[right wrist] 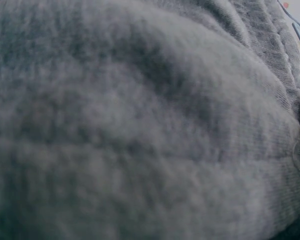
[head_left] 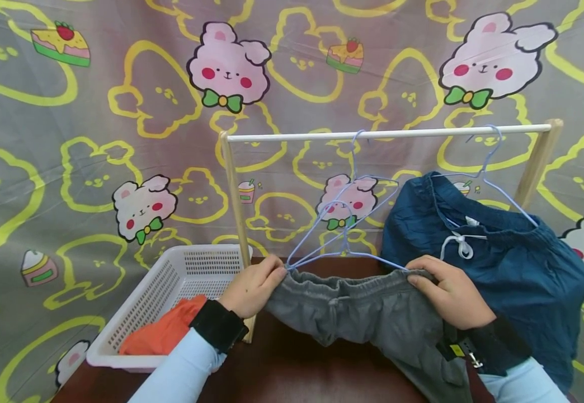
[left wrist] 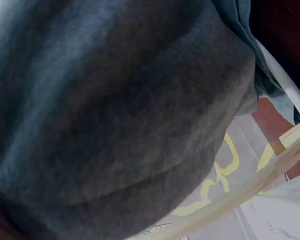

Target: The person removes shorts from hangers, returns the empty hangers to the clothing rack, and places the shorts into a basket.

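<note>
Both hands hold a pair of grey drawstring-waist pants (head_left: 332, 313) by the waistband in the head view. At the waistband's left end, my left hand (head_left: 253, 286) pinches cloth together with the tip of a lilac wire hanger (head_left: 344, 253). My right hand (head_left: 452, 295) pinches the other end, thumb in front, where the hanger's right arm meets the cloth. The hanger's hook points up above the waistband. Grey cloth (left wrist: 125, 120) fills most of the left wrist view. In the right wrist view the same cloth (right wrist: 155, 125) hides nearly everything, with a fingertip at the right edge.
Behind the hands stands a rack with a white rail (head_left: 297, 136). An unloaded lilac hanger (head_left: 354, 162) hangs from it, and blue shorts (head_left: 528, 280) hang on another at right. Left is a white basket (head_left: 104, 341) with orange cloth (head_left: 166, 327), on a dark red table (head_left: 312, 375).
</note>
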Tool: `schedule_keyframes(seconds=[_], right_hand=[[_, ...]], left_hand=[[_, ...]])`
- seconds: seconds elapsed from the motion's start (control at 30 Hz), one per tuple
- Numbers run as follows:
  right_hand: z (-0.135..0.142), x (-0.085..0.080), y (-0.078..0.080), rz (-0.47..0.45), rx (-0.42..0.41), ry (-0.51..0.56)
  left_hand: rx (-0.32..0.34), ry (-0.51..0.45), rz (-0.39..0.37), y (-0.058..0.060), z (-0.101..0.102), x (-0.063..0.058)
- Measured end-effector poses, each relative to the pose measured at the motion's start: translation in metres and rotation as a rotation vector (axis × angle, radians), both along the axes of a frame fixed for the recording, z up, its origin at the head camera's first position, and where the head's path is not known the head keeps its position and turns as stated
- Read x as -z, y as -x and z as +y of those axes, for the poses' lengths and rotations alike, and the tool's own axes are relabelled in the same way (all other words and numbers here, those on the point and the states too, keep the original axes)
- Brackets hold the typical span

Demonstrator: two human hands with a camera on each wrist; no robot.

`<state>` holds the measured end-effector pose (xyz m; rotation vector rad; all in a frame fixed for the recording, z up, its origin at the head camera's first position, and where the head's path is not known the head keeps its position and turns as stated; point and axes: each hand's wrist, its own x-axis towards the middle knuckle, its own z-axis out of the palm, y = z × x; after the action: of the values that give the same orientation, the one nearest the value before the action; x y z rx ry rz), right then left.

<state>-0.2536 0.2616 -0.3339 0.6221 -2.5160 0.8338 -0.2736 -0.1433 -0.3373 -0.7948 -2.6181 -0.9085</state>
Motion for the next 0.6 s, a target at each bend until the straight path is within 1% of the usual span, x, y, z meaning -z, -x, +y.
schedule_keyframes(seconds=[0.1, 0.17, 0.37, 0.5, 0.6], right_hand=[[0.000, 0.001, 0.000, 0.008, 0.005, 0.001], [-0.001, 0.002, 0.001, 0.011, 0.007, -0.004], [-0.003, 0.004, 0.000, 0.004, 0.000, -0.023], [-0.005, 0.003, 0.000, -0.017, -0.001, -0.013], [-0.006, 0.004, 0.000, -0.025, 0.003, -0.011]], left_hand=[[0.023, 0.021, 0.041, 0.000, 0.003, 0.001], [0.026, 0.033, 0.058, 0.000, 0.005, 0.003], [-0.004, 0.051, 0.107, 0.000, 0.011, 0.007], [-0.020, 0.040, 0.109, 0.001, 0.014, 0.008], [-0.017, 0.036, 0.103, 0.001, 0.015, 0.008]])
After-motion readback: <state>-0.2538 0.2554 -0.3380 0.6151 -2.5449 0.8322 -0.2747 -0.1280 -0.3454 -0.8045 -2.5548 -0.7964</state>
